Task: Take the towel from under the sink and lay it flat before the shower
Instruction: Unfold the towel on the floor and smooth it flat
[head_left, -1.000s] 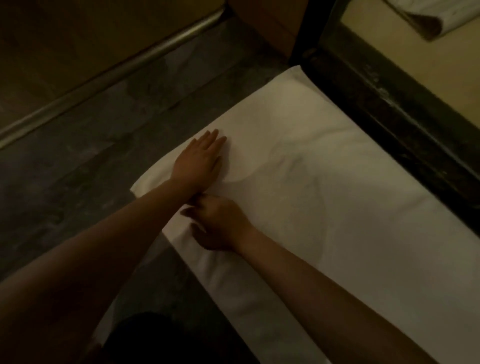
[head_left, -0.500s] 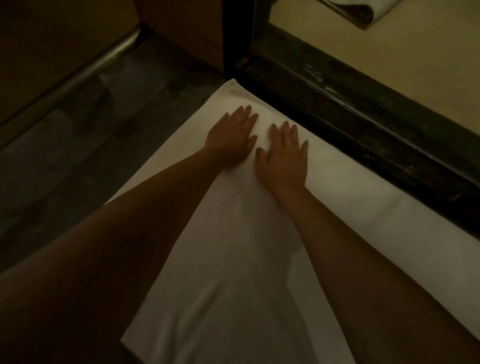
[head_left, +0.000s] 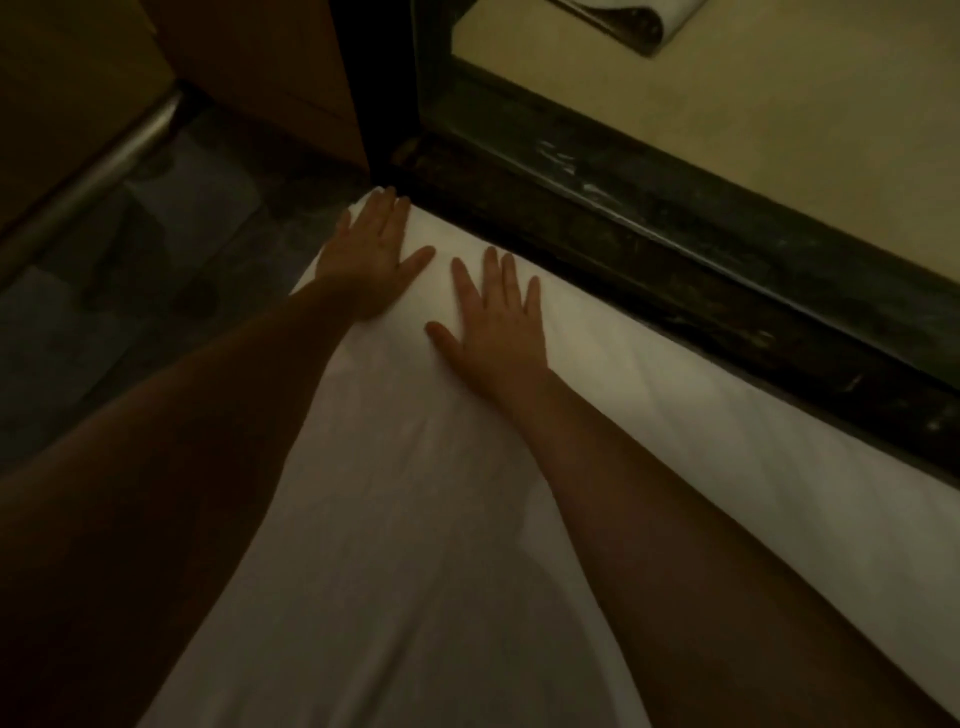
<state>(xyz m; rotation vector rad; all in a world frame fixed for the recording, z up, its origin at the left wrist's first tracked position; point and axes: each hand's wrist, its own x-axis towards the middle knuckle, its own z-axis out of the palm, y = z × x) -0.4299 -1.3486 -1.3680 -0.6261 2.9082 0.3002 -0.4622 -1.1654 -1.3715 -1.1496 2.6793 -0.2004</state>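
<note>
Here, the fingers (head_left: 511, 280) of the right hand (head_left: 496, 332) are lying spread apart and flat, gripping nothing, pressing palm-down on the white towel (head_left: 415, 519). The left hand (head_left: 371, 254) is resting just beside it, also open and flat, its fingers closer together with the thumb pointing out toward the right hand, its fingertips reaching the towel's far corner. Both bare forearms are stretching forward over the cloth. The towel is lying spread out on the dark tiled floor (head_left: 130, 291), its long edge running right along the dark raised threshold (head_left: 675, 244) of the shower, touching it or nearly so. Beyond the threshold, the pale shower floor (head_left: 779, 119) is showing, with a folded light cloth (head_left: 634, 21) lying on it at the top edge. A metal rail (head_left: 98, 176) is running along the wall on the left.
</note>
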